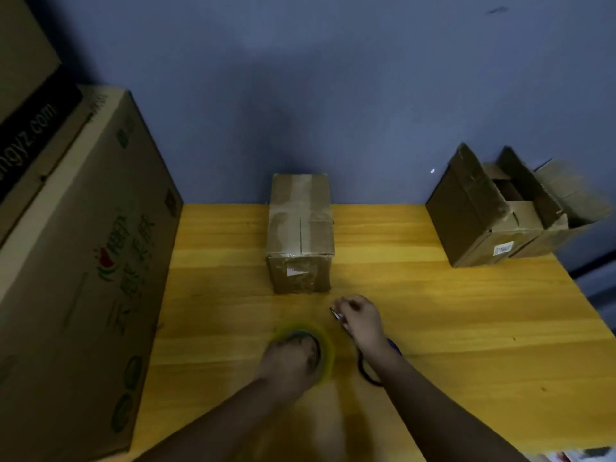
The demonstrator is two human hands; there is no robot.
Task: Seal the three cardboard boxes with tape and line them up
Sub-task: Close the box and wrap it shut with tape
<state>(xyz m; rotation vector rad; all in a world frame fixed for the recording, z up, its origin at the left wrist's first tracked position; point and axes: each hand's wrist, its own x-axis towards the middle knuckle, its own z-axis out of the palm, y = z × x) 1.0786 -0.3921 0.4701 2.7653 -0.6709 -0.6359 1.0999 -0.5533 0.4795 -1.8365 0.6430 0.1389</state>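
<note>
A big printed carton (83, 261) is standing at the left, running out of the frame at its top and bottom, with another dark-banded carton (26, 105) lying on top of it and also getting cut off. The yellow wooden table (466, 328) is filling the middle, its far edge meeting a blue-grey wall (333, 78) and its right edge slanting out of view; bare wood is lying open between the boxes and to the right of the hands. At the far right corner an open box (493, 221) is sitting with its flaps standing up, its right side hanging near or past the table's edge, though the dim light is making that hard to judge; a white label is showing on its front. A closed box (300, 235) is resting at the middle of the far edge, its top flaps meeting along a seam with glossy tape across them and a torn white scrap on its near face. A third small box is not showing. Near the front, the left hand (290, 361) is gripping a yellowish tape roll (325, 355), fingers curled into its core. Just beside it, the right hand (361, 320) is pinching a pair of scissors (370, 371), whose blades are mostly hidden and blurred while the dark handle loops are lying under the wrist.
</note>
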